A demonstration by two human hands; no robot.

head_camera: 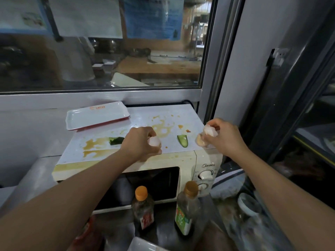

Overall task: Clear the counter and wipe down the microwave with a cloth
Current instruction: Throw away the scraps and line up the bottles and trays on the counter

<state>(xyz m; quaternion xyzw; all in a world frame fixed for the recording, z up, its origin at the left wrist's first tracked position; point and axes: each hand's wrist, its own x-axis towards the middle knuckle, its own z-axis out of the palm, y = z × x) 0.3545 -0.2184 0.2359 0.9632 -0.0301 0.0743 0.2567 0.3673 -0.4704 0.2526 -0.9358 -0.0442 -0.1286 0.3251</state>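
Fingers of your left hand [143,142] curl round a pale, translucent whitish piece [154,141] at the front edge of the microwave [186,160] top; the piece sits under the knuckles, against the fingertips, and what it is cannot be told. Your right hand [223,137] pinches a similar whitish chunk [210,130] between thumb and forefingers at the top's front right corner. Just below those fingertips lies a tan round slice [200,140], touching or nearly touching them; contact cannot be confirmed.

Microwave top: white sheet surface, smeared with orange-brown sauce stains [161,127], heaviest at centre and at the left front. Two green cucumber pieces lie on it. Dark-skinned piece [116,140] sits just left of your left hand, close to the wrist. Cut slice [182,140] lies between your two hands, apart from both.

A white tray [96,115] with a red underside rests at the back left of the top, overhanging the edge, well apart from your fingers.

Microwave front: dark door window, two dials on the right panel, brand lettering above them. Drip marks run down the cream front edge.

Before the microwave stand two bottles: an orange-capped dark sauce bottle [143,207] and a brown-capped bottle with a green label [186,205]. No cloth can be identified in either hand.
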